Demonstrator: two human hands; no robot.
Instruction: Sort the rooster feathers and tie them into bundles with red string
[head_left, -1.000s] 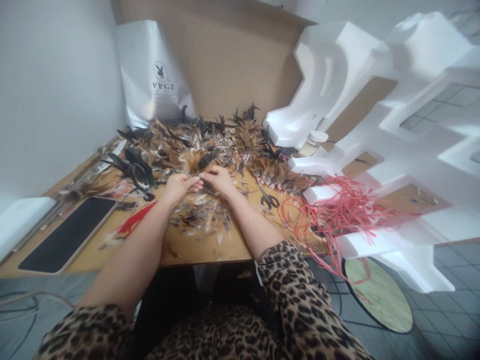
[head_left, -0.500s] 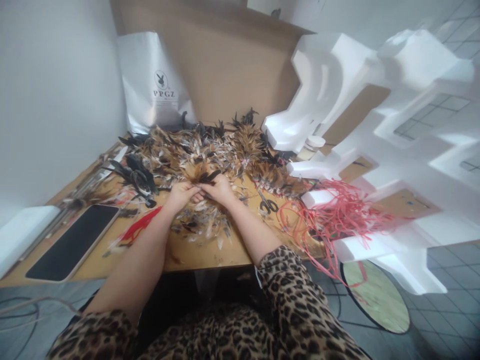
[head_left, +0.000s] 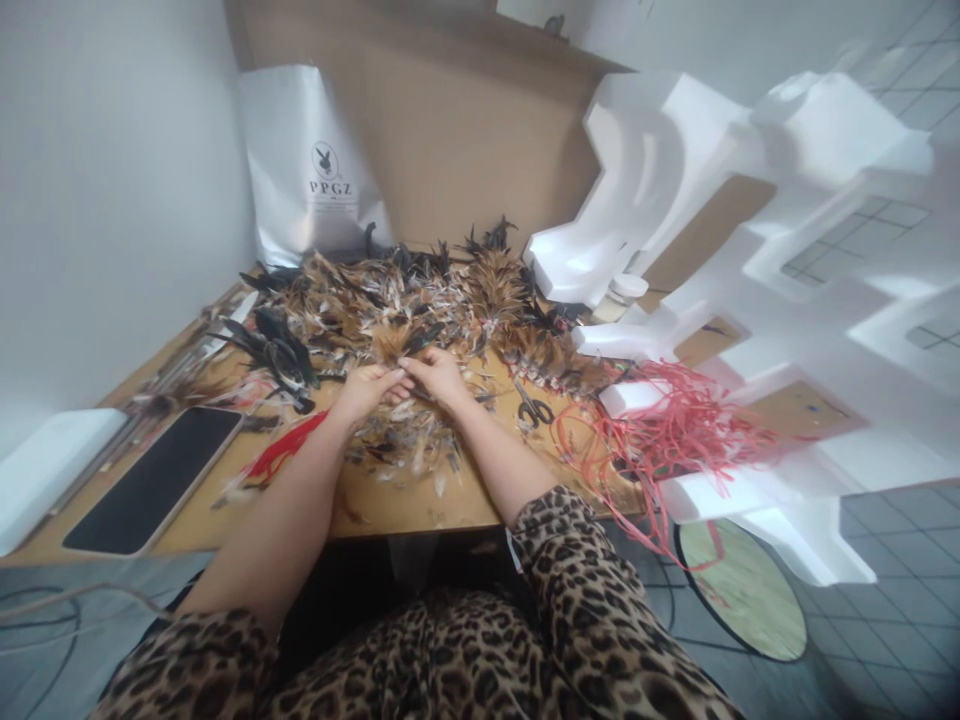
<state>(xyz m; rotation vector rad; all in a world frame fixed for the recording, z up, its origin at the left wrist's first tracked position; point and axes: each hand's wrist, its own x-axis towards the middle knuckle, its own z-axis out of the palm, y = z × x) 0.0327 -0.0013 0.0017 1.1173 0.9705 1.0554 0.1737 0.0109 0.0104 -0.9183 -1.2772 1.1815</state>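
Observation:
My left hand (head_left: 370,390) and my right hand (head_left: 437,376) meet over the front middle of the table, fingertips pinched together. Between them they hold a small bunch of brown and black feathers (head_left: 394,340), its tips fanning away from me. The quill ends are hidden by my fingers. Behind it spreads a large heap of brown, black and white feathers (head_left: 337,290). Loose short feathers (head_left: 409,445) are scattered on the table just below my hands. A cluster of dark feathers (head_left: 276,350) lies to the left, and black-handled scissors (head_left: 534,405) rest to the right.
A phone (head_left: 154,480) and a white box (head_left: 56,475) lie at the left. A silver bag (head_left: 300,160) stands behind. Red strips (head_left: 682,420) tangle over white foam pieces (head_left: 817,330) at the right, near a lidded jar (head_left: 624,292). Red strands (head_left: 289,443) lie beside my left forearm.
My fingers have shifted slightly around the feather bunch, and the dark feathers in it now point more upward. Both hands stay pinched together in nearly the same place. The view has shifted a little.

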